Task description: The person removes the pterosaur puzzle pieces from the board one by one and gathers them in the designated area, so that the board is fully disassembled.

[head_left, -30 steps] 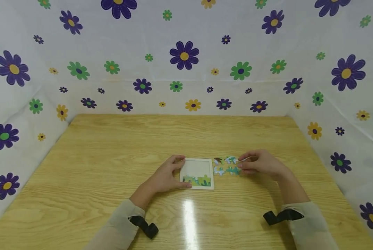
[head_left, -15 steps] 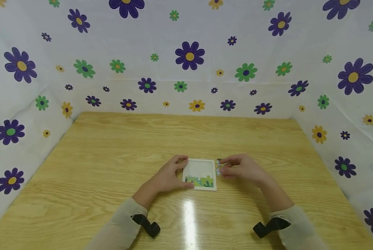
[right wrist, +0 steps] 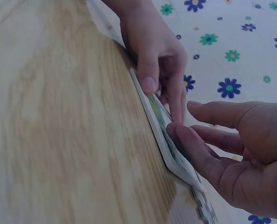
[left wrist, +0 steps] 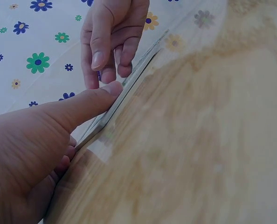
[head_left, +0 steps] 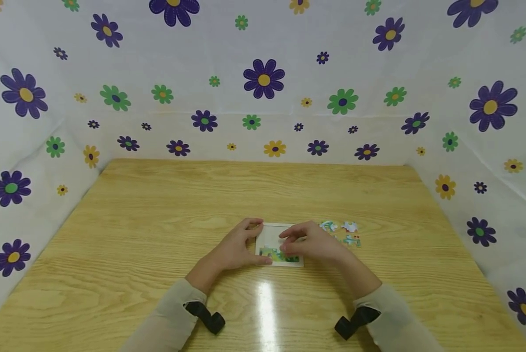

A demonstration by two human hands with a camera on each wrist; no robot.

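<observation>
**Flowered cloth (head_left: 183, 73) walls in a wooden table (head_left: 192, 190), with two hands over a puzzle frame (head_left: 270, 235)**

White cloth printed with purple, green and yellow flowers rises behind the table and along both sides. Near the middle of the wood grain lies the white puzzle frame, flat, with a strip of green and yellow fitted pieces (head_left: 271, 254) along its side nearest the person; pale backing shows above them.

At the frame's left end, the left hand (head_left: 238, 247) grips it — thumb over the near edge, fingers at the far left corner. The right hand (head_left: 313, 243) reaches over the frame's right part, its thumb and forefinger tips a little apart in the head view; whether a piece sits between them, I cannot tell.

That same hand is the chief obstruction, hiding some of the fitted pieces, the frame's right rim and some of the table beyond it. Past its knuckles, a few loose pieces (head_left: 350, 227) lie on the wood to the right of the frame, at least one partly covered from view.

Below, pale sleeves (head_left: 166, 315) cover both forearms, each with a black strap (head_left: 358, 321) at the cuff. Between them, a bright streak of reflected light (head_left: 266, 313) runs down the tabletop — well clear of both straps.
</observation>
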